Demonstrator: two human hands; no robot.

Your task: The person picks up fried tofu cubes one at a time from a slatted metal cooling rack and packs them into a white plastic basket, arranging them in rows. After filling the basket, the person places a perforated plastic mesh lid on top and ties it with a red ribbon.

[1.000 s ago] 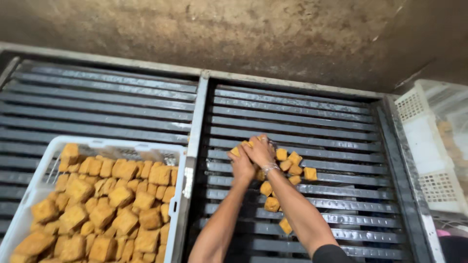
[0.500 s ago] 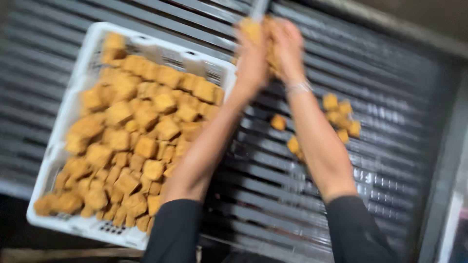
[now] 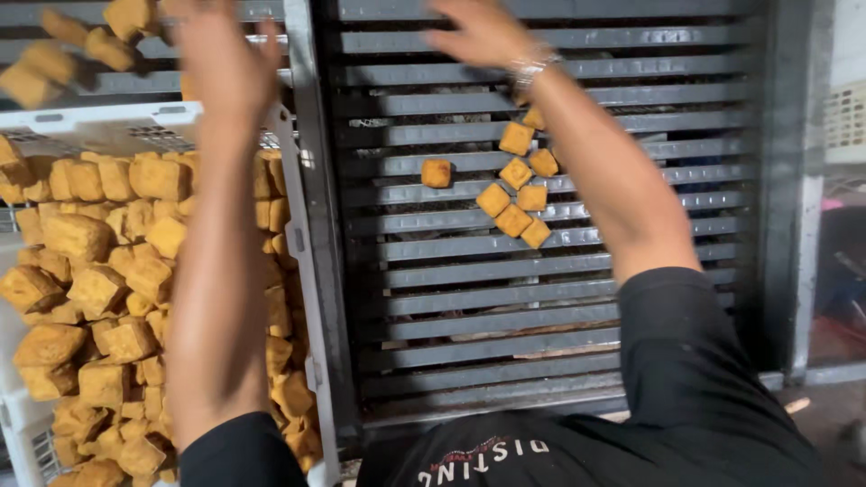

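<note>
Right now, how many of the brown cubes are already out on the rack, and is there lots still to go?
About eight fried cubes lie on the slatted rack. The left hand is blurred above the white crate, the right hand above the rack. The crate is nearly full, so most remains.

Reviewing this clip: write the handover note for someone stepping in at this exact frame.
Left hand: raised over the white crate, blurred; grip unclear.
Right hand: open, empty, above the grey slatted rack.
The crate is nearly full of fried tofu cubes; a few more lie top left, beyond its rim.
Done: a small cluster of cubes lies on the rack.
Left: most of the rack is bare.
</note>
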